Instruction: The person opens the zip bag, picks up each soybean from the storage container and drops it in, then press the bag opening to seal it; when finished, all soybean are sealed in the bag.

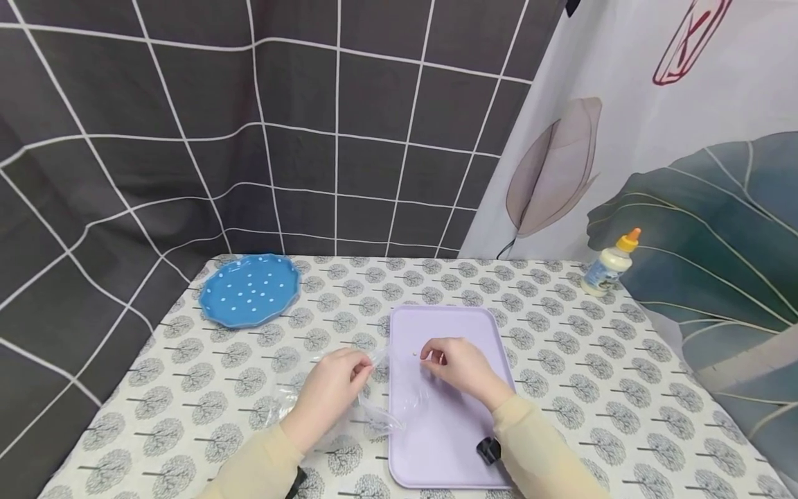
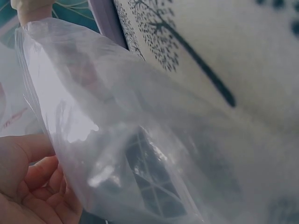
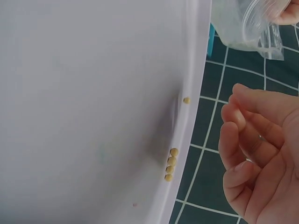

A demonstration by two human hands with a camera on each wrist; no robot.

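Observation:
My left hand (image 1: 333, 388) pinches the edge of a clear plastic bag (image 2: 107, 121), which hangs beside the tray's left side. Its zip strip shows in the right wrist view. My right hand (image 1: 464, 367) hovers over the lilac tray (image 1: 445, 322), fingers loosely bent. I see nothing between those fingers in the right wrist view (image 3: 261, 144). In the head view a tiny yellow soybean-like ball (image 1: 414, 354) lies just left of the right fingertips. Several such round yellow balls (image 3: 171, 161) line the tray's edge, with one ball (image 3: 187, 100) apart from them.
A blue scalloped plate (image 1: 249, 291) with white dots lies at the back left. At the back right stands a glue bottle (image 1: 607, 267) with an orange tip. A tree-patterned cloth (image 1: 548, 333) covers the table. A dark grid curtain (image 1: 299, 138) hangs behind.

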